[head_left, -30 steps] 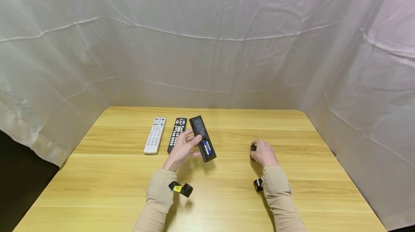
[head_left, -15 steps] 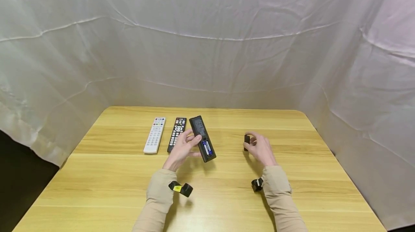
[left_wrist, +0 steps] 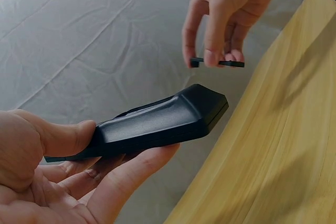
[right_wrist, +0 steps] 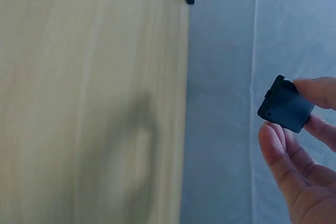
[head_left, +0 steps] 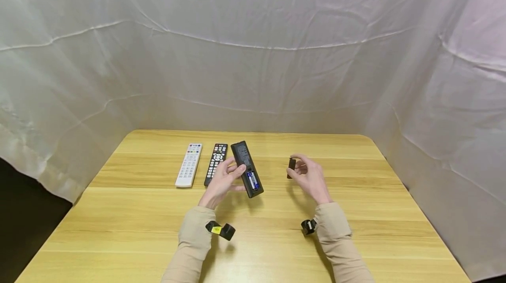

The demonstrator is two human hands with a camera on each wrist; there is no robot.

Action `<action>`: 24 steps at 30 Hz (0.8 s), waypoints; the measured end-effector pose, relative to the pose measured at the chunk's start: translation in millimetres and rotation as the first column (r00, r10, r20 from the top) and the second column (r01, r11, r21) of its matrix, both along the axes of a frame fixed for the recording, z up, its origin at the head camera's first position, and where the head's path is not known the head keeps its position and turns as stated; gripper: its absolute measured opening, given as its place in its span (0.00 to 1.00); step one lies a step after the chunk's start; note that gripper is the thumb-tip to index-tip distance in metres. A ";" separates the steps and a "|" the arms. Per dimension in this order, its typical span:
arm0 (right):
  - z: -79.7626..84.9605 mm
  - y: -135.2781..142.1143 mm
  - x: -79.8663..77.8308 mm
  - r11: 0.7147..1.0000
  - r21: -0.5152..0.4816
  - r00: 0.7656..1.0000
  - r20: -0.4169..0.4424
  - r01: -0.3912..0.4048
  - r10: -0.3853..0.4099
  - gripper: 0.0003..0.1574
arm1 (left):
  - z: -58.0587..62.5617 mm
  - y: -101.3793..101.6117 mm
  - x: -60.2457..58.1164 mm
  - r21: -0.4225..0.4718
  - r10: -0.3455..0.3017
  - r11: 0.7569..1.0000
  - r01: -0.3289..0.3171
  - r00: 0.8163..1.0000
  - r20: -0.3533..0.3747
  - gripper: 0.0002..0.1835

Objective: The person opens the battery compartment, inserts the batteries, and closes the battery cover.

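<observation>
My left hand (head_left: 222, 183) grips a black remote control (head_left: 244, 160) around its middle, raised over the table with its back turned up. Two blue and white batteries (head_left: 253, 180) lie in its uncovered compartment. In the left wrist view the thumb presses on the remote (left_wrist: 152, 124) from above while fingers support it below. To the right, my right hand (head_left: 312, 178) pinches a small black battery cover (head_left: 291, 168) between thumb and fingertips. The right wrist view shows this cover (right_wrist: 287, 105) as a flat piece with a raised edge, apart from the remote.
A white remote (head_left: 189, 165) and a black remote with white buttons (head_left: 216, 160) lie face up on the wooden table (head_left: 276, 248), left of my hands. The left hand partly hides the black one. A pale cloth curtain (head_left: 253, 76) hangs behind the table.
My right hand has lifted the battery cover off the table and moved it left toward the remote. The left hand and its remote stay in place.
</observation>
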State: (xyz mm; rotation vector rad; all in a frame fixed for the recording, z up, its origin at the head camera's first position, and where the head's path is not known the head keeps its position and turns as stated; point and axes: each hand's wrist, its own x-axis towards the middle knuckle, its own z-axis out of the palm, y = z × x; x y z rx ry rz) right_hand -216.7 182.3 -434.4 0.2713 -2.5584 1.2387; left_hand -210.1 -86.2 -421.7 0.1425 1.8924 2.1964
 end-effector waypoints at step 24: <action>21.9 -57.7 26.6 0.985 0.005 0.942 -0.294 -0.170 0.164 0.27 | 0.2 0.4 0.9 -0.006 0.021 1.000 -0.021 1.000 0.006 0.23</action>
